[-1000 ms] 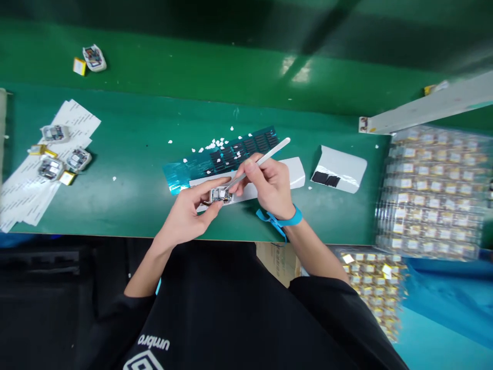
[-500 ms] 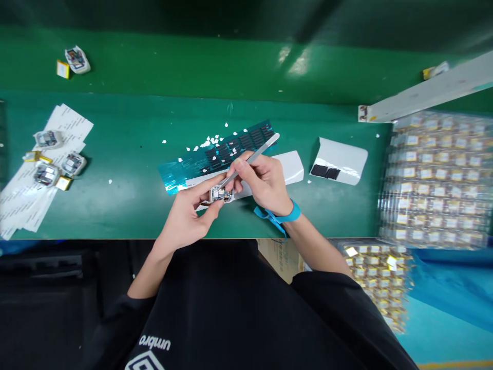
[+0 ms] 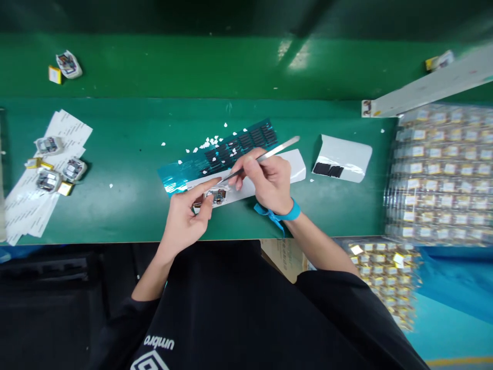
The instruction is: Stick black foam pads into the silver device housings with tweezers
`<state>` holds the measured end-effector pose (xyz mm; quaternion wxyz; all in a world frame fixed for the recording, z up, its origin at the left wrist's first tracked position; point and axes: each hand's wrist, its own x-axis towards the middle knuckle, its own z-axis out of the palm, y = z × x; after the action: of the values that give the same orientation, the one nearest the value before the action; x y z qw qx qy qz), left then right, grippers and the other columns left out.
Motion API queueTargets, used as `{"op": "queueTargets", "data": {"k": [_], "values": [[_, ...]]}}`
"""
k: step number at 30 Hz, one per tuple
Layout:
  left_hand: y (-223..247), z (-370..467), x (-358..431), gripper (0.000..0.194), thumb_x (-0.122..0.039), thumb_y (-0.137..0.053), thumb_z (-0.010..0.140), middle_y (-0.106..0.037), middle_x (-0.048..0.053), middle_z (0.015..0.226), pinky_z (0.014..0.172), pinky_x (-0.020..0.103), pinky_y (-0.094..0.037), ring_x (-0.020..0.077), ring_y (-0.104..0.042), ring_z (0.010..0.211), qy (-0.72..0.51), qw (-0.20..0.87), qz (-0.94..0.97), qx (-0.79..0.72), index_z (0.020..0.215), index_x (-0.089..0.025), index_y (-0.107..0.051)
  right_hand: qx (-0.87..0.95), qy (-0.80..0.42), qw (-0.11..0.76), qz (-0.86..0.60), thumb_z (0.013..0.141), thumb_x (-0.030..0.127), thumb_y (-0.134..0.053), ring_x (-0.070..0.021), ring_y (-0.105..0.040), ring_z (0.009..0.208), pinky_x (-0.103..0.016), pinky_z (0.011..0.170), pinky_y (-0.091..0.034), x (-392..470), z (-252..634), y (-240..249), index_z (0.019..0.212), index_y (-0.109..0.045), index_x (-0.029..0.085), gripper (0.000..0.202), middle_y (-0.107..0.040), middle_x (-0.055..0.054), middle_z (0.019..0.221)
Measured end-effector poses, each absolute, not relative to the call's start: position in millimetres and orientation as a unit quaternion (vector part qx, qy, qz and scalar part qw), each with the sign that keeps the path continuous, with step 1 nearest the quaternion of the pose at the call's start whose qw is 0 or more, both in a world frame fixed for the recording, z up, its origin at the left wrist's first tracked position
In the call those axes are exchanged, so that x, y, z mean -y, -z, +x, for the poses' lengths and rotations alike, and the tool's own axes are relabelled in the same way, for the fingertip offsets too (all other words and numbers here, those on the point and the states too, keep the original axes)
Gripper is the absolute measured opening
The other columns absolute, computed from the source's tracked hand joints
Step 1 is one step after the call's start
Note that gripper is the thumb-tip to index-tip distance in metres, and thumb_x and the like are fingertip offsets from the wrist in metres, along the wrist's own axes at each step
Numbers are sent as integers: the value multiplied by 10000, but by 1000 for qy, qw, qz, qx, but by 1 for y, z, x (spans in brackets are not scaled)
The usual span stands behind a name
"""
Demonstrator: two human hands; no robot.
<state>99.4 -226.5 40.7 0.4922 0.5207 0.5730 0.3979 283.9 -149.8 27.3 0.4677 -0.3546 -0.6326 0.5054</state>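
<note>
Left hand: the left hand (image 3: 184, 220) pinches a small circuit module (image 3: 215, 196) between thumb and forefinger, holding it just above the near part of the surface (image 3: 127, 164).
Right hand: the right hand (image 3: 268, 181) is closed around metal tweezers (image 3: 262, 157), gripped like a pen; a blue wrist strap (image 3: 284, 215) circles the wrist.
Tweezers: the tips point down-left and meet the top of the circuit module; whether they hold anything is too small to tell.
Circuit module: it sits over a white backing strip (image 3: 295, 167), close to the front edge of the surface, between the two hands.
Teal sheet: a teal sheet (image 3: 231, 149) with rows of black pads lies just behind the hands, with white flecks (image 3: 210, 140) scattered on and beside it.
Curled liner: a white curled liner (image 3: 342, 158) with a few black pads lies to the right of the right hand.
Left side: several finished modules (image 3: 57, 162) rest on white paper strips (image 3: 36, 192).
Right side: clear trays (image 3: 439, 169) filled with small yellow-labelled parts are stacked at the surface's right end.
</note>
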Motion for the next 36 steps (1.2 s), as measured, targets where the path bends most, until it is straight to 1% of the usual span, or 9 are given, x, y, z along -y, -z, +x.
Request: {"op": "queueTargets", "data": {"k": [2, 5, 8, 13, 21, 26, 31, 33, 36], "values": [[-40, 90, 228, 299, -203, -618, 987, -767, 5, 771, 645, 280, -553, 141, -662, 598, -384, 451, 547, -591, 1238, -207, -780, 686, -435, 460, -358, 1075, 380, -581, -126, -740, 706, -287, 678, -587, 144, 286, -23, 886, -754, 215, 304, -806, -4, 849], [-36, 77, 226, 221, -220, -609, 1009, -830, 41, 1015, 833, 337, -563, 193, -740, 850, -358, 361, 618, -600, 1149, -221, -780, 773, -348, 393, -356, 1048, 317, -636, -180, -771, 907, -366, 876, -589, 135, 287, -15, 902, -789, 212, 236, -844, -29, 971], [-27, 71, 221, 223, -193, -550, 1036, -823, 55, 1159, 901, 393, -507, 235, -718, 1002, -310, 271, 708, -574, 1130, -227, -749, 797, -323, 365, -358, 1046, 306, -641, -190, -763, 959, -384, 937, -577, 130, 286, -8, 973, -804, 207, 204, -851, -33, 1009], [-13, 75, 215, 208, -168, -497, 1063, -820, 67, 1205, 805, 400, -428, 240, -677, 923, -280, 187, 770, -543, 1127, -209, -690, 810, -327, 356, -333, 1039, 243, -647, -181, -770, 945, -359, 905, -589, 130, 288, -6, 1029, -809, 196, 169, -852, -39, 1032], [-8, 81, 214, 192, -147, -464, 1064, -815, 90, 1200, 753, 390, -403, 260, -627, 886, -293, 114, 788, -529, 1105, -198, -645, 813, -326, 361, -321, 1042, 228, -633, -180, -787, 899, -338, 826, -634, 132, 288, -4, 1060, -807, 197, 178, -849, -40, 1008], [-8, 80, 211, 198, -172, -455, 1071, -818, 72, 1125, 743, 399, -385, 266, -580, 868, -259, 117, 790, -543, 1079, -213, -648, 817, -301, 391, -300, 1048, 227, -626, -175, -780, 895, -345, 830, -635, 133, 285, 7, 1068, -792, 208, 168, -846, -30, 1013], [-8, 78, 208, 165, -183, -510, 1052, -816, 70, 1014, 721, 405, -371, 269, -579, 871, -238, 79, 800, -545, 1037, -220, -670, 812, -276, 417, -302, 1061, 266, -606, -186, -786, 928, -379, 834, -630, 132, 280, 8, 1120, -789, 252, 193, -846, -21, 1040], [-11, 78, 210, 157, -156, -528, 1035, -822, 67, 1040, 719, 406, -379, 260, -589, 876, -251, 63, 809, -527, 1044, -218, -672, 803, -265, 438, -304, 1060, 263, -607, -188, -790, 941, -386, 844, -627, 131, 280, 4, 1145, -787, 260, 199, -847, -21, 1051], [-20, 81, 209, 188, -127, -526, 1019, -826, 44, 1050, 769, 400, -449, 238, -640, 921, -360, 100, 800, -469, 1071, -231, -675, 793, -232, 482, -292, 1052, 248, -618, -192, -796, 942, -386, 823, -631, 130, 283, -1, 1191, -777, 268, 213, -849, -25, 1057]]}}
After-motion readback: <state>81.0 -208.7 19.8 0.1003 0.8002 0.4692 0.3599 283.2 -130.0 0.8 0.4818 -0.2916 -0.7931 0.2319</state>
